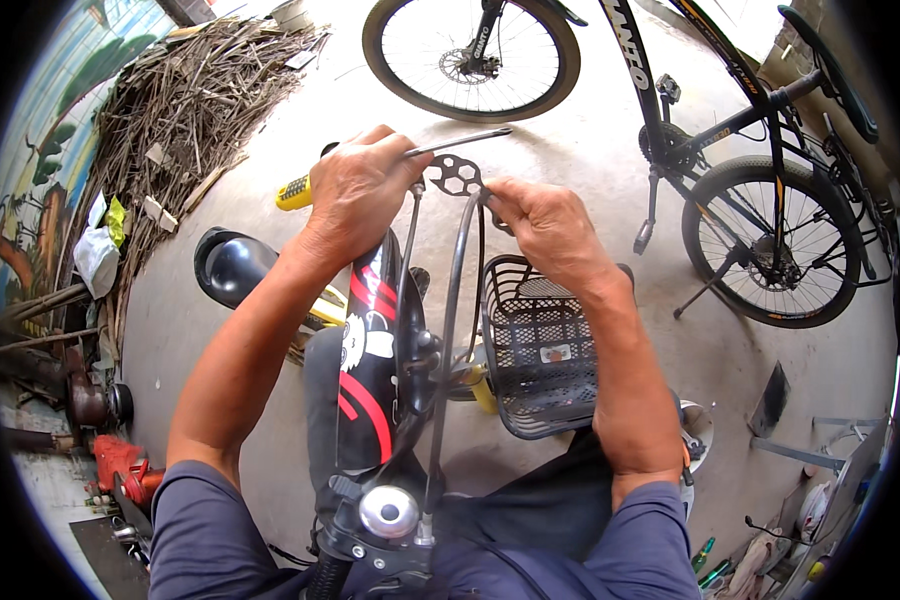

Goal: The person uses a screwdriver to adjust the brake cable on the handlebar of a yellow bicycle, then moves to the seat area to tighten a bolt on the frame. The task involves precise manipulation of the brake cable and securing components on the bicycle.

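Lowest in frame I see my blue sleeves and a chrome bell (388, 511) on the handlebar of a small black bike with red stripes (370, 370). Right of it, frame center, a black wire basket (540, 345) hangs on the bike.

Above, at upper center, my left hand (355, 190) is closed around a yellow-handled screwdriver (300, 190); its shaft runs right toward the multi-hole flat wrench (457, 175). My right hand (545, 225) pinches that wrench with fingertips closed on its right edge. The wrench sits between both hands, over the thin metal stays rising from the bike; I cannot tell what it engages.

Farther up: concrete floor, a big black bicycle (730, 130) at upper right, a pile of sticks (190, 110) at upper left.
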